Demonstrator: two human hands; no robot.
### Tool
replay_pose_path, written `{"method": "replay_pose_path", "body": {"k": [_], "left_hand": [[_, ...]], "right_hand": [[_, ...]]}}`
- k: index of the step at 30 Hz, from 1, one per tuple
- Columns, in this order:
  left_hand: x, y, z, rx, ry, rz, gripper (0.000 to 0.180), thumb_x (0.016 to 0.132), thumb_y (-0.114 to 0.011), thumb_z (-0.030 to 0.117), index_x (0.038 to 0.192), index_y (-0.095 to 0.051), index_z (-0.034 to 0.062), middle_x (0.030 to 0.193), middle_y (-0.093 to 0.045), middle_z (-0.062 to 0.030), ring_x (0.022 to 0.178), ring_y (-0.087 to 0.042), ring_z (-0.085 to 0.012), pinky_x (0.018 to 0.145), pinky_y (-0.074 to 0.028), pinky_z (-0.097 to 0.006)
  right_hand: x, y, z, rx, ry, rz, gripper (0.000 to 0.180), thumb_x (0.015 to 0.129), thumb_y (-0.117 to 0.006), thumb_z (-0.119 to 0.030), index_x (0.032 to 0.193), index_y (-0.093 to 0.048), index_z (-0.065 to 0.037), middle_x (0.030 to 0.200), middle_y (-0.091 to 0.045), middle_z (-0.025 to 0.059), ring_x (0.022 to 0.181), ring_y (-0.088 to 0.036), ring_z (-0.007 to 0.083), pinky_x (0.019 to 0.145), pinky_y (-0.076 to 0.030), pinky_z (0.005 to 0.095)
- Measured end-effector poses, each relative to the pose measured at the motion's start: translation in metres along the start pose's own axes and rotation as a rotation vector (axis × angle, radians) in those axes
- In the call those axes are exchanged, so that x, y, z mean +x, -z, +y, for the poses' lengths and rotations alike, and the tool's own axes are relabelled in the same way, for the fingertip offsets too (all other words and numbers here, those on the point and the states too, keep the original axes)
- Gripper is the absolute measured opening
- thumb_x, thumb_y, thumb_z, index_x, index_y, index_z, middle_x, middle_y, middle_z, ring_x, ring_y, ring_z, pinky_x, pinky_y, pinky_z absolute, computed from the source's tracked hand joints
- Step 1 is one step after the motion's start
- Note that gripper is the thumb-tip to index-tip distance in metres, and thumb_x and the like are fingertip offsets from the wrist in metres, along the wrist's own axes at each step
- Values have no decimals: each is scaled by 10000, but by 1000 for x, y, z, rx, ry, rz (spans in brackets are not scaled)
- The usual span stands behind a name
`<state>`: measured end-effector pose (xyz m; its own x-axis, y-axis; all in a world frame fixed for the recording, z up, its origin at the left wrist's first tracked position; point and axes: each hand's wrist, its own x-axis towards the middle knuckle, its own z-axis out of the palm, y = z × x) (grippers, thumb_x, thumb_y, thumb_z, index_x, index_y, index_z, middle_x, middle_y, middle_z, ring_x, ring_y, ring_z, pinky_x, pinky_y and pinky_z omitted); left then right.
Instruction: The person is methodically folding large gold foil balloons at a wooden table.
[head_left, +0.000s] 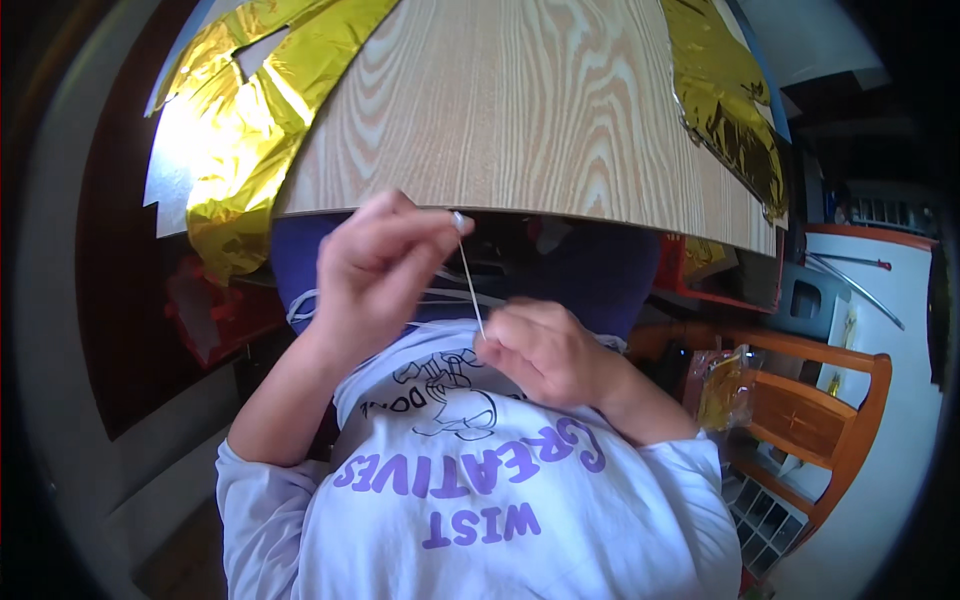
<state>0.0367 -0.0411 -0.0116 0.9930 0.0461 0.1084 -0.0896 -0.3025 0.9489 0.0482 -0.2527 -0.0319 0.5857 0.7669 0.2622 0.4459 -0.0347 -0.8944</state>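
Note:
Above my lap, just in front of the table's near edge, both hands are closed in a pinch. My left hand [375, 262] grips the upper end of a thin pale strand [471, 282], where a small white piece [458, 221] shows at the fingertips. Lower and to the right, my right hand [543, 350] is shut around its other end. The strand runs straight between the two hands; whether it is a stiff stick or a taut cord I cannot tell.
A wood-grain table [480, 110] lies ahead. Crumpled gold foil [265, 115] drapes over its left side, and more gold foil [722, 95] hangs along the right. At the right stands a wooden chair [800, 415] with a clear plastic bag [725, 385] beside it.

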Motion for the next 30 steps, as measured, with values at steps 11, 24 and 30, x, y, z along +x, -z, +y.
{"method": "replay_pose_path", "body": {"k": [11, 24, 30], "left_hand": [[-8, 0, -5, 127, -165, -74, 142, 814, -708, 14, 954, -736, 7, 743, -585, -59, 683, -548, -169, 621, -430, -302], [-34, -15, -9, -194, 12, -604, 146, 841, -689, 16, 976, -738, 38, 763, -605, -86, 716, -595, -211, 677, -479, -321], [-16, 0, -7, 162, -139, -201, 183, 777, -716, 26, 954, -738, 69, 699, -582, -52, 696, -584, -212, 628, -449, -334]], "right_hand": [[8, 13, -13, 87, -69, -1, 91, 892, -654, -90, 859, -590, -33, 765, -610, 115, 704, -619, 304, 660, -491, 371], [14, 36, -10, -8, -153, 113, 175, 966, -575, -170, 840, -594, -49, 754, -607, 93, 701, -607, 291, 642, -479, 381], [-4, 5, -1, 44, -98, -13, 122, 922, -613, -152, 843, -603, -59, 756, -622, 115, 715, -618, 306, 661, -482, 411]]}}
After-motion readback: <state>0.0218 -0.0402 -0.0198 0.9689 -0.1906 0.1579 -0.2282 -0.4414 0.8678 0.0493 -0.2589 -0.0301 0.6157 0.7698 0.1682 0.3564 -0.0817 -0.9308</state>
